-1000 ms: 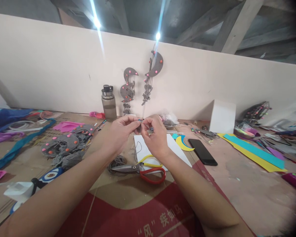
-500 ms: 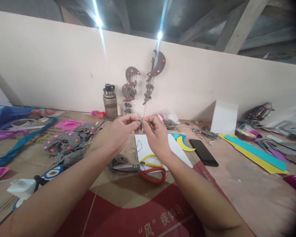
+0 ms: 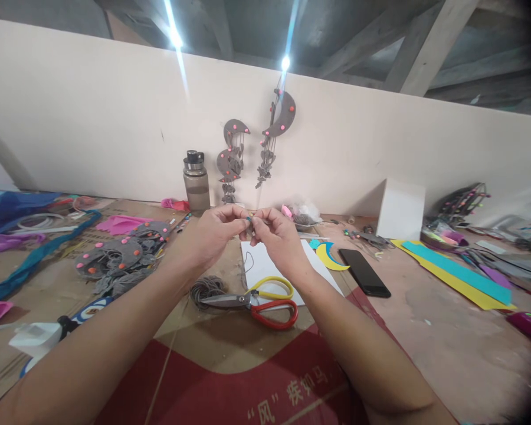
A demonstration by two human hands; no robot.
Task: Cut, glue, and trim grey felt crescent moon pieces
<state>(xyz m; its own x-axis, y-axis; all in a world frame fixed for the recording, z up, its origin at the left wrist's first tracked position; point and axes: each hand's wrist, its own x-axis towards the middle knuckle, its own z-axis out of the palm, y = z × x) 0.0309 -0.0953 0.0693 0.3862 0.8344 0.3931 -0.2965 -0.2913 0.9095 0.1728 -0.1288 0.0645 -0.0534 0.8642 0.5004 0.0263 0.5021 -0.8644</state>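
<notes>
Above a white sheet of paper (image 3: 318, 274), my left hand (image 3: 219, 233) and my right hand (image 3: 277, 239) meet fingertip to fingertip. Pinched between them is a small teal bead (image 3: 249, 219), mostly covered by the fingers. A thin grey cord (image 3: 248, 260) loops over the paper just below; its upper end is lost behind the fingers. Scissors (image 3: 248, 300) with one yellow and one red handle lie under my hands, blades pointing left across a coil of grey cord (image 3: 207, 290). To the right of my right hand rests a yellow and blue crescent moon (image 3: 331, 257).
A phone (image 3: 363, 273) lies right of the paper. Grey felt moons with pompoms (image 3: 128, 252) are heaped at left. A bottle (image 3: 196, 186) stands by the wall, where moon hangings (image 3: 285, 112) hang. Yellow and teal strips (image 3: 455, 271) lie at right.
Both hands stay together on the small bead, with slight shifts of the fingers. The whole view has moved slightly, and more of the cord coil shows beside my left forearm.
</notes>
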